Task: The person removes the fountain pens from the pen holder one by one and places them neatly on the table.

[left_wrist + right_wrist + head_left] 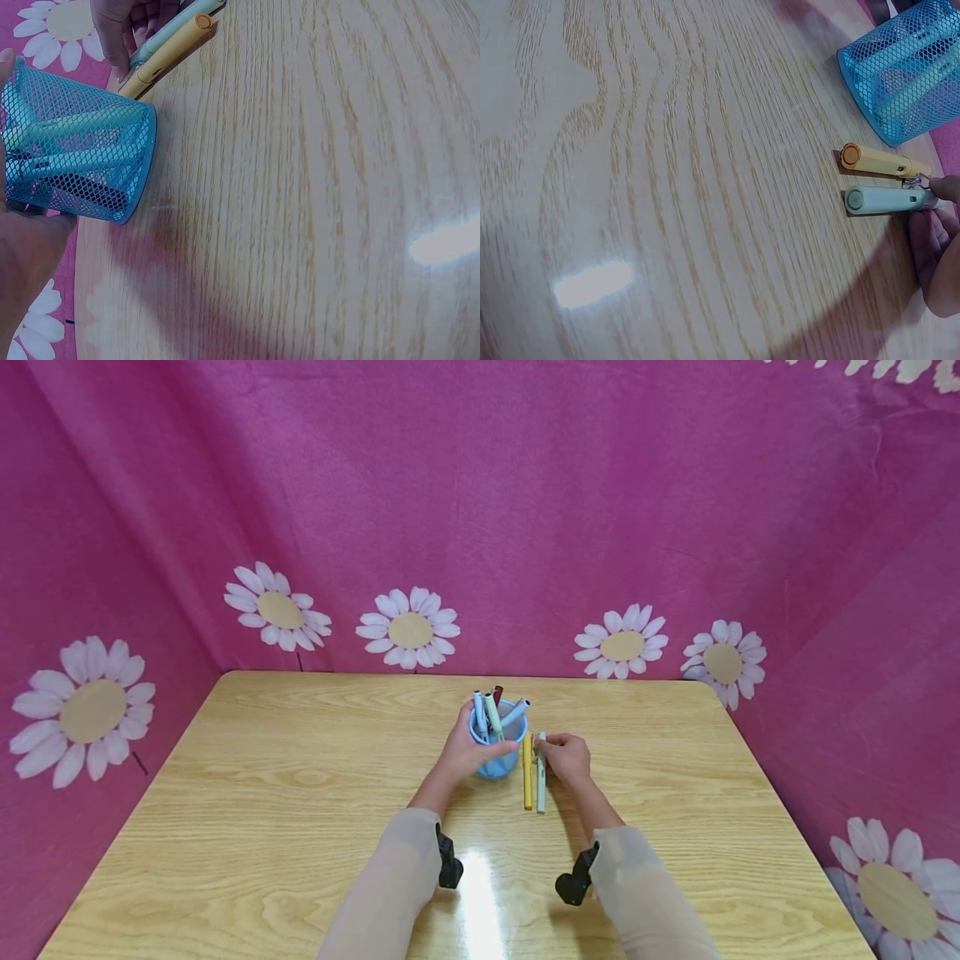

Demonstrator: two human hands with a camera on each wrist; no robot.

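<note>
Wears a pale beige left sleeve and a matching right sleeve, both plain and slightly greyer toward the cuffs. Leaves the left hand and the right hand bare. Carries a small black left camera and a similar right camera at the inner cuff edges, both blocky with a rounded knob.

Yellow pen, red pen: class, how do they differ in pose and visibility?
The yellow pen lies on the table; the red pen sticks up from the cup. In the head view, the yellow pen shows nearly whole, the red pen only its upper end.
</note>
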